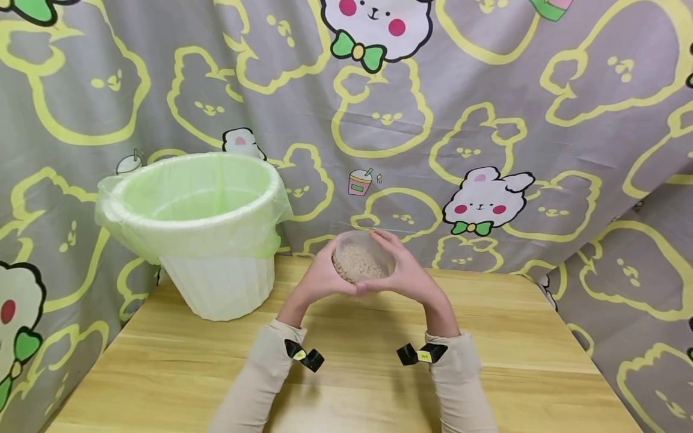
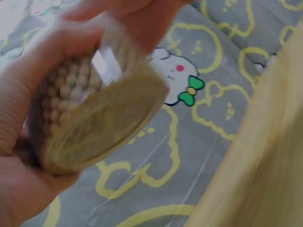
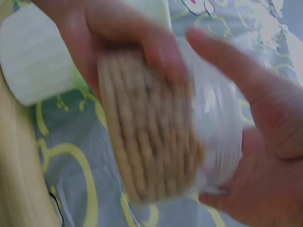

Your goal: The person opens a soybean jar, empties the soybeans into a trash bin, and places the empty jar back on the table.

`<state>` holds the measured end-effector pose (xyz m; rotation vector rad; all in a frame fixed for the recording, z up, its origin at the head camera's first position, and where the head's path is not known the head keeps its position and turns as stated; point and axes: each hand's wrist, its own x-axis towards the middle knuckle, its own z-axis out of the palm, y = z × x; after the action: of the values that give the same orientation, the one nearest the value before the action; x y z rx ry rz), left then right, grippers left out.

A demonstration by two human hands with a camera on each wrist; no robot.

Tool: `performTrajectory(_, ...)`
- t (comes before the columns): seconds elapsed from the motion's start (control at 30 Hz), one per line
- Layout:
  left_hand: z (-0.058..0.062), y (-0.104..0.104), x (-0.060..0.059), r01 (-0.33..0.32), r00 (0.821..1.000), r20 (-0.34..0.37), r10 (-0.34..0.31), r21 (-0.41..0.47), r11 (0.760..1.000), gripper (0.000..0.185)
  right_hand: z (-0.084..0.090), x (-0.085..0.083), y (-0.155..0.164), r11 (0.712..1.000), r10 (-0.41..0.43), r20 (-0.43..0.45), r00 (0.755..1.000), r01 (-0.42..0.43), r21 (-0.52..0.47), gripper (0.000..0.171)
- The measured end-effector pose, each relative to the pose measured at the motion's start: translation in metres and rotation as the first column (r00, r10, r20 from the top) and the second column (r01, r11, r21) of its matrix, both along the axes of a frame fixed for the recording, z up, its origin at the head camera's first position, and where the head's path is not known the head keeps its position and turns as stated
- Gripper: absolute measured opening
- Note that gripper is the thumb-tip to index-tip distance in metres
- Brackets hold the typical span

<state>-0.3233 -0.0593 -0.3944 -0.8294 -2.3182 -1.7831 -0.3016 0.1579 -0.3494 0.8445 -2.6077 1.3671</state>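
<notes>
The left hand (image 1: 320, 274) and right hand (image 1: 407, 274) curl their grip round a clear tub (image 2: 111, 120) of tan pieces (image 1: 356, 263), raised near the bench's (image 1: 363, 373) far edge, presumably to steady its loose contents.

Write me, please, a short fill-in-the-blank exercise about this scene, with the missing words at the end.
1. Of the clear container and the white bin, the left hand and the right hand hold the ____.
2. From the person's own side, the bin stands to the ____ of both hands.
3. The colour of the bin's liner is ____.

Missing words: container; left; green.
</notes>
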Motion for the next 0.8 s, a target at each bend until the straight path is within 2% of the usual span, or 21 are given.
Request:
performTrajectory(0.07, -0.002, 0.006, 0.001, -0.112, 0.994, -0.015, 0.112, -0.015, 0.994, 0.119, 0.0, 0.001, -0.007, 0.996, -0.086, 0.053, 0.995, 0.087, -0.024, 0.104)
performTrajectory(0.13, -0.003, 0.011, 0.002, -0.191, 0.981, -0.044, 0.19, -0.027, 0.981, 0.123, 0.0, 0.001, -0.015, 0.985, -0.154, 0.092, 0.984, 0.16, -0.065, 0.104)
performTrajectory(0.23, -0.004, 0.015, 0.002, -0.235, 0.97, -0.07, 0.233, -0.028, 0.972, 0.124, -0.002, 0.001, -0.024, 0.97, -0.209, 0.1, 0.973, 0.219, -0.105, 0.106)
performTrajectory(0.37, -0.007, 0.01, 0.0, -0.172, 0.984, -0.049, 0.171, -0.015, 0.985, 0.122, -0.003, -0.001, -0.024, 0.968, -0.21, 0.066, 0.975, 0.217, -0.125, 0.101)
performTrajectory(0.47, -0.01, 0.003, -0.002, -0.072, 0.997, -0.006, 0.072, 0.019, 0.997, 0.116, -0.003, -0.001, -0.019, 0.983, -0.144, 0.029, 0.989, 0.147, -0.112, 0.096)
performTrajectory(0.6, -0.012, -0.003, -0.005, 0.039, 0.998, 0.055, -0.043, 0.062, 0.997, 0.11, -0.002, -0.002, -0.011, 0.993, -0.059, 0.006, 0.998, 0.059, -0.1, 0.092)
performTrajectory(0.7, -0.012, -0.004, -0.006, 0.069, 0.994, 0.079, -0.075, 0.075, 0.995, 0.11, -0.001, -0.003, -0.006, 0.994, -0.04, 0.003, 0.999, 0.04, -0.106, 0.089)
performTrajectory(0.8, -0.012, -0.004, -0.007, 0.05, 0.995, 0.08, -0.056, 0.079, 0.996, 0.111, -0.001, -0.005, -0.002, 0.989, -0.039, 0.014, 0.999, 0.041, -0.139, 0.087)
